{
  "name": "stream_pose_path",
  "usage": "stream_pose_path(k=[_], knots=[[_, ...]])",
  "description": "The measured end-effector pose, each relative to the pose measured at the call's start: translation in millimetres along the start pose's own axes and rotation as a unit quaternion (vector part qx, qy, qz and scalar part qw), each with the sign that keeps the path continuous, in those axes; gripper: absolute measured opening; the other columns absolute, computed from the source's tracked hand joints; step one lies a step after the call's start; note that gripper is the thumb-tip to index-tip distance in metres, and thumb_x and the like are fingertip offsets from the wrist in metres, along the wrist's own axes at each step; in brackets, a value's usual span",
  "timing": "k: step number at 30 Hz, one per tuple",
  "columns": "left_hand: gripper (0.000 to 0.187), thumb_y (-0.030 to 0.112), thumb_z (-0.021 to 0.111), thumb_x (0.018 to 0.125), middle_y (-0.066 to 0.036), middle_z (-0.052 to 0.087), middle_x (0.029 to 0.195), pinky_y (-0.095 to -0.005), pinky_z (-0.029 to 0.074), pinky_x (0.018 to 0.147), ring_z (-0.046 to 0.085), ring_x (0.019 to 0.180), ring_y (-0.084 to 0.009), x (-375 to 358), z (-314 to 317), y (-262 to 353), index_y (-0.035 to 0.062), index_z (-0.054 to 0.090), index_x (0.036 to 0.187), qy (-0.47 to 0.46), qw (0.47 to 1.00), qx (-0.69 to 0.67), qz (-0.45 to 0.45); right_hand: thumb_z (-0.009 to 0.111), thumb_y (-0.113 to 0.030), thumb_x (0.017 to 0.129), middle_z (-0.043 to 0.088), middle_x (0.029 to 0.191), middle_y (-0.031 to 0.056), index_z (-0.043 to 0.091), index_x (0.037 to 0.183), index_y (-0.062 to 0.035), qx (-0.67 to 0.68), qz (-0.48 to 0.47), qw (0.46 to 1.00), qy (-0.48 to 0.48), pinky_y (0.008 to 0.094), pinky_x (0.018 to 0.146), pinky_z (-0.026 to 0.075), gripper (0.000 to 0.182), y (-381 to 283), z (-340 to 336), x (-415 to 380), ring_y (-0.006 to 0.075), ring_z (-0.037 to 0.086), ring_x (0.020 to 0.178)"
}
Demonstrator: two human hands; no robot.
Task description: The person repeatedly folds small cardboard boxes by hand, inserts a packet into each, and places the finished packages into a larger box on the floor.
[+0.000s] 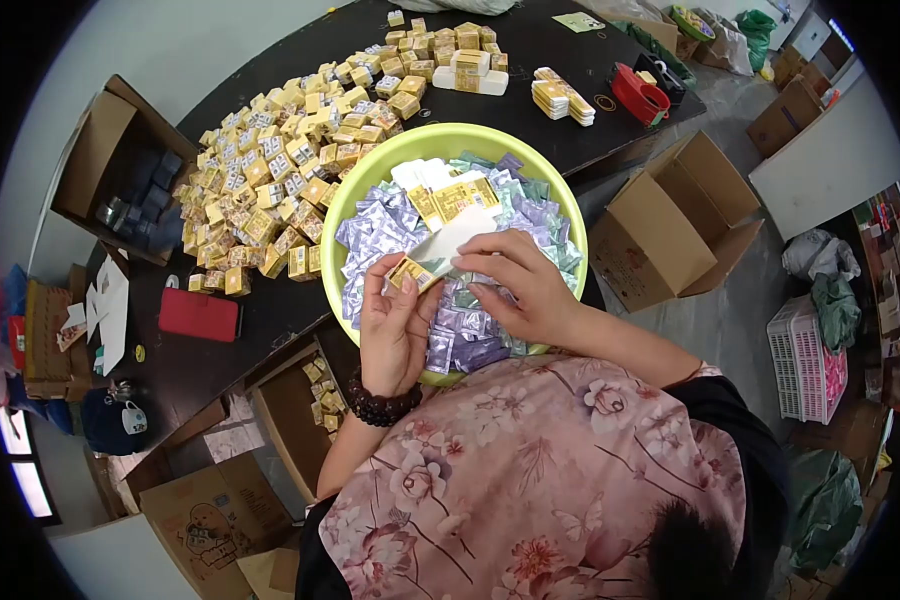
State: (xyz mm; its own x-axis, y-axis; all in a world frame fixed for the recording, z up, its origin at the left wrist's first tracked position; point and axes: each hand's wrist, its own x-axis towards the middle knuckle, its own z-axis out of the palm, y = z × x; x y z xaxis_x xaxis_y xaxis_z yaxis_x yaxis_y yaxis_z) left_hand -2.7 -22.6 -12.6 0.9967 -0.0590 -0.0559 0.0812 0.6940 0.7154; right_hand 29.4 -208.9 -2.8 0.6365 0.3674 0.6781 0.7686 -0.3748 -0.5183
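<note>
A small yellow-and-white carton (411,273) is between my hands, above a yellow-green basin (567,190). My left hand (394,325), a beaded bracelet on its wrist, grips the carton's yellow end with thumb and fingers. With bent fingers, my right hand (523,283) holds the white part on the other side. Whether a sachet is inside the carton I cannot make out. Purple sachets (378,222) and green sachets (545,236) fill the basin. On top of them, toward the far side, lie flat yellow-and-white cartons (465,195).
Many small yellow boxes (280,180) are heaped on the black table (300,50). Stacked flat cartons (562,97) and a red ring-shaped object (638,95) lie at the back right. A red case (200,314) rests at left. An open cardboard box (675,225) stands on the floor at right.
</note>
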Motion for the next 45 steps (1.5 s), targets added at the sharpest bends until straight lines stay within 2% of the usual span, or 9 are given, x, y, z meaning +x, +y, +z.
stream_pose_path(k=[5, 15, 18, 21, 24, 28, 31, 36, 45], knots=[[0.026, 0.024, 0.043, 0.102, -0.013, 0.055, 0.12, -0.0432, 0.049, 0.099, 0.06, 0.11, -0.0238, -0.9, -2.8, 0.4, 0.0054, 0.042, 0.12, -0.084, 0.991, -0.03, -0.102, 0.069, -0.001, 0.076, 0.061, 0.111, 0.0051, 0.068, 0.108, -0.0103, -0.006, -0.092, 0.995, -0.038, 0.0355, 0.08, 0.042, 0.033, 5.5, -5.0, -5.1, 0.0249, 0.057, 0.094], [0.03, 0.01, 0.043, 0.099, -0.011, 0.055, 0.122, -0.0355, 0.054, 0.084, 0.061, 0.103, -0.0208, -3.4, -9.4, -5.3, 0.0022, 0.043, 0.128, -0.083, 0.985, -0.02, -0.148, 0.081, -0.014, 0.068, 0.059, 0.117, 0.0021, 0.068, 0.109, -0.0121, -0.077, -0.084, 0.99, -0.083, 0.0348, 0.082, 0.043, 0.043, -9.9, 7.9, -12.7, 0.0224, 0.053, 0.103], [0.028, 0.009, 0.042, 0.099, -0.01, 0.056, 0.122, -0.0348, 0.053, 0.085, 0.06, 0.107, -0.0198, -3.7, 3.6, -2.8, 0.0027, 0.043, 0.127, -0.06, 0.99, 0.024, -0.127, 0.079, -0.007, 0.07, 0.059, 0.121, 0.0058, 0.067, 0.107, -0.0099, 0.016, 0.015, 1.0, 0.0, 0.036, 0.086, 0.046, 0.038, -10.7, 13.5, -10.8, 0.0253, 0.055, 0.107], [0.03, 0.01, 0.042, 0.1, -0.01, 0.054, 0.125, -0.0353, 0.053, 0.087, 0.058, 0.112, -0.02, -0.7, -5.9, -8.3, 0.0035, 0.043, 0.129, -0.059, 0.988, 0.01, -0.141, 0.069, -0.001, 0.082, 0.053, 0.133, 0.0119, 0.065, 0.106, -0.0082, 0.266, 0.222, 0.93, -0.121, 0.0401, 0.097, 0.049, 0.026, -9.2, 11.0, -6.7, 0.0297, 0.054, 0.123], [0.035, 0.014, 0.043, 0.101, -0.011, 0.05, 0.131, -0.0367, 0.052, 0.091, 0.056, 0.116, -0.0212, -1.0, -6.7, -9.4, 0.0048, 0.039, 0.135, -0.071, 0.986, -0.042, -0.147, 0.068, 0.001, 0.082, 0.056, 0.131, 0.0114, 0.059, 0.11, -0.0056, 0.094, 0.011, 0.992, -0.083, 0.0364, 0.094, 0.051, 0.03, 6.9, 16.8, -12.4, 0.0252, 0.056, 0.121], [0.052, 0.028, 0.046, 0.101, -0.015, 0.046, 0.136, -0.0423, 0.049, 0.098, 0.056, 0.118, -0.0279, -5.0, -1.2, -7.4, 0.0055, 0.028, 0.144, -0.102, 0.988, -0.032, -0.115, 0.068, 0.0, 0.082, 0.06, 0.126, 0.0139, 0.053, 0.111, -0.0039, 0.181, 0.11, 0.977, -0.033, 0.0365, 0.097, 0.048, 0.033, 2.2, 15.8, -10.5, 0.0262, 0.057, 0.12], [0.052, 0.028, 0.051, 0.099, -0.013, 0.046, 0.136, -0.0431, 0.05, 0.098, 0.054, 0.12, -0.0261, -3.0, -13.4, -16.6, 0.007, 0.03, 0.142, -0.103, 0.99, 0.006, -0.099, 0.069, -0.001, 0.083, 0.061, 0.123, 0.0168, 0.05, 0.114, -0.0033, 0.253, 0.08, 0.962, -0.072, 0.0348, 0.099, 0.046, 0.036, 3.6, 11.4, -6.2, 0.0248, 0.057, 0.119], [0.047, 0.018, 0.057, 0.096, -0.01, 0.047, 0.135, -0.0417, 0.052, 0.096, 0.054, 0.119, -0.0226, -5.5, -11.5, -19.9, 0.0085, 0.035, 0.136, -0.092, 0.992, -0.021, -0.082, 0.064, 0.002, 0.087, 0.062, 0.121, 0.0164, 0.057, 0.114, 0.0033, 0.433, 0.236, 0.868, -0.05, 0.0337, 0.098, 0.047, 0.028, 0.2, 17.7, -3.9, 0.0208, 0.057, 0.117], [0.04, 0.018, 0.061, 0.094, -0.009, 0.05, 0.131, -0.0404, 0.054, 0.091, 0.056, 0.114, -0.0199, -4.9, -17.0, -25.8, 0.0109, 0.039, 0.127, -0.067, 0.996, 0.014, -0.058, 0.061, 0.004, 0.086, 0.061, 0.124, 0.0142, 0.061, 0.113, -0.0035, 0.189, 0.047, 0.975, -0.107, 0.0425, 0.105, 0.042, 0.028, 5.3, 14.0, -8.2, 0.0268, 0.058, 0.119]])
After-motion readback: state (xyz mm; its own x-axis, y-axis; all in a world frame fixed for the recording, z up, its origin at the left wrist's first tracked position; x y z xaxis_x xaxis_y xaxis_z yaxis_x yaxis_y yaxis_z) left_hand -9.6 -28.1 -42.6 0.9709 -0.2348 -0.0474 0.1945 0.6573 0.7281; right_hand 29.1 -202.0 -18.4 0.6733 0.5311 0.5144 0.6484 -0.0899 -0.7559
